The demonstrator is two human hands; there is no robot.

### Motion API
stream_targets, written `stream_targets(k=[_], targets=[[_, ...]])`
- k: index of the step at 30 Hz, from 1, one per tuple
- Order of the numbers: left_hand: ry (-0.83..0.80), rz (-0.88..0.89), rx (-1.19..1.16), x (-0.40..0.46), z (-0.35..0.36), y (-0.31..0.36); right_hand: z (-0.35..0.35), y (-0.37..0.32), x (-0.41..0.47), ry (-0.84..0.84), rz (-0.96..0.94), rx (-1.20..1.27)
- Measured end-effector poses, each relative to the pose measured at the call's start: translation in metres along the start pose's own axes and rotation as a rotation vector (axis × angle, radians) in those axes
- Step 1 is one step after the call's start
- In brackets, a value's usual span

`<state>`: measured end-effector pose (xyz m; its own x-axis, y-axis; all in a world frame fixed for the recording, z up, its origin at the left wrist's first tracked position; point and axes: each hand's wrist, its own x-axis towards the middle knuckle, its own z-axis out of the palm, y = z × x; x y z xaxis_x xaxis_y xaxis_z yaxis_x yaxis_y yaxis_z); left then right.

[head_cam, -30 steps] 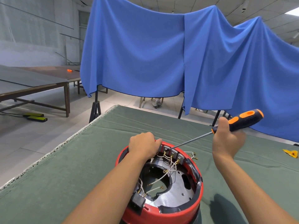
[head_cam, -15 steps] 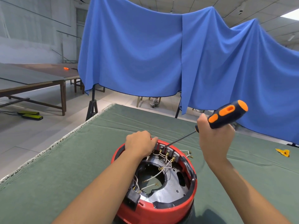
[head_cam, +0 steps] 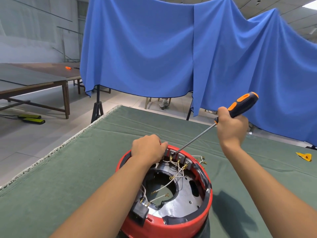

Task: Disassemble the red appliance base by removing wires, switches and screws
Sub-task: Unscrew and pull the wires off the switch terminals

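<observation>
Head view shows the round red plastic appliance base (head_cam: 173, 222) on the green-clothed table (head_cam: 51, 194), partly stripped: several white wires (head_cam: 197, 157) hang free, grey switches (head_cam: 180, 156) remain. Left hand (head_cam: 147, 148) grips its rim; right hand (head_cam: 231, 127) grips the orange-black screwdriver (head_cam: 240, 104), prying there.

Left hand (head_cam: 147, 148) hides base (head_cam: 164, 222) far rim; near rim cut off

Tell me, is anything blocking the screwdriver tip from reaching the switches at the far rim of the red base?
Nothing visible does. The screwdriver, held by the right hand, already has its tip at the row of switches. The left hand grips the red base's rim beside them, and the white wires hang below.
</observation>
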<state>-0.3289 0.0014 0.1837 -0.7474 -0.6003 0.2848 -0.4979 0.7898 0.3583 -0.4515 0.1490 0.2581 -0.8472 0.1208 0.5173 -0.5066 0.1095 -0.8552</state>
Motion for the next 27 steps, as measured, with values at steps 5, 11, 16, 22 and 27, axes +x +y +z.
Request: stream_targets(k=[5,11,16,22,27], targets=[[-0.020,-0.011,-0.007,-0.001,-0.001,-0.002,0.001,0.004,0.003,0.011,0.078,0.000],[-0.020,0.000,-0.022,-0.004,-0.003,0.000,-0.009,0.009,-0.002,0.032,0.093,0.107],[-0.029,-0.023,-0.043,-0.004,-0.004,0.002,-0.023,0.007,-0.016,0.036,0.014,0.240],[0.216,-0.097,-0.219,-0.008,-0.014,0.007,-0.040,0.013,-0.033,0.120,0.095,0.347],[0.097,-0.009,-0.181,-0.015,-0.014,0.012,-0.051,0.024,-0.057,0.187,0.226,0.502]])
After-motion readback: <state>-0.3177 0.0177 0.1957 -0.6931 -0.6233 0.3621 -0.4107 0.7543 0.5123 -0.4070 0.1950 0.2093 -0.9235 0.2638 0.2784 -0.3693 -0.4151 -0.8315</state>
